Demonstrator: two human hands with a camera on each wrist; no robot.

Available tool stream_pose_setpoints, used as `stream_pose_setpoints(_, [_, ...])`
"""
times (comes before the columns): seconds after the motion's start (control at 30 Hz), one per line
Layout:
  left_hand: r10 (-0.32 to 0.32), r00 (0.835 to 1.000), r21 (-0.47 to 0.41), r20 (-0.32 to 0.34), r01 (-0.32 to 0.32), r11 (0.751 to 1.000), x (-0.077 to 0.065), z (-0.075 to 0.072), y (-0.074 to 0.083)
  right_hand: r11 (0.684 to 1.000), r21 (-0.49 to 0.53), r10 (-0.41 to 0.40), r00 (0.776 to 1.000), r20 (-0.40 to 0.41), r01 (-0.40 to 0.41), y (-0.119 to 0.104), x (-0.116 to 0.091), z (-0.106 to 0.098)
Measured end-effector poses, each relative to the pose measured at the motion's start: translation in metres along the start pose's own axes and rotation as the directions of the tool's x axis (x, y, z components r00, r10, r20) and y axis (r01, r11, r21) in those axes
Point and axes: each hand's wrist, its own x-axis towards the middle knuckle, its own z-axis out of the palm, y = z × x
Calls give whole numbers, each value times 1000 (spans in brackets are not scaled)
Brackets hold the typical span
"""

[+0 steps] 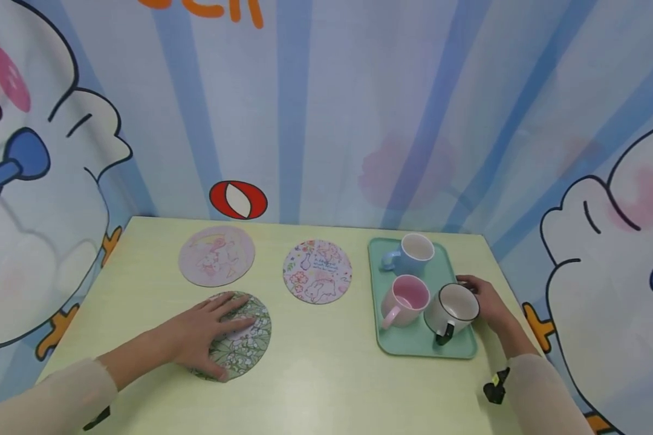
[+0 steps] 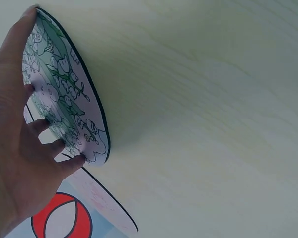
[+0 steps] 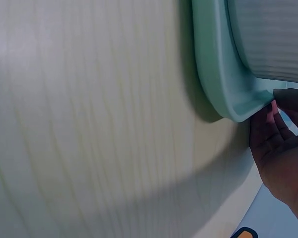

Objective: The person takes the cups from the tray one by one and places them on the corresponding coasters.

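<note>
With its fingers spread, my left hand rests flat on a round mat printed with green leaves and small white flowers. The left wrist view shows fingertips and thumb laid across that mat. On the right, my right hand grips the right edge of a mint-green tray. In the right wrist view the tray's rim is pinched at its corner. Three mugs stand on the tray: a blue one, a pink one and a white one with a black handle.
Two more round mats lie toward the back of the pale wooden table: a pink one at the left and a flowered one in the middle. A blue striped curtain with cartoon figures hangs behind the table.
</note>
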Motion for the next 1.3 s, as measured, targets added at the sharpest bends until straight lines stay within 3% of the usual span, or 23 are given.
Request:
stream_pose_setpoints(0.23, [63, 998, -1, -18, -63, 998, 0, 0, -2, 1000, -21, -22, 1000, -8, 21, 3, 0, 0])
stream_pose_setpoints(0.5, [55, 998, 36, 1, -55, 998, -6, 2, -8, 1000, 1, -17, 1000, -17, 17, -3, -2, 2])
stream_pose_setpoints(0.67, [81, 996, 59, -33, -79, 995, -12, 4, -10, 1000, 0, -24, 1000, -19, 24, -1, -3, 3])
stream_pose_setpoints(0.9, [130, 986, 112, -108, -118, 987, -8, 9, -11, 1000, -19, -18, 1000, -25, 17, 0, -3, 0])
stream_pose_setpoints(1.3, [107, 989, 100, -104, -97, 990, 2, 9, -5, 999, -27, -44, 999, -22, 43, -2, -3, 1])
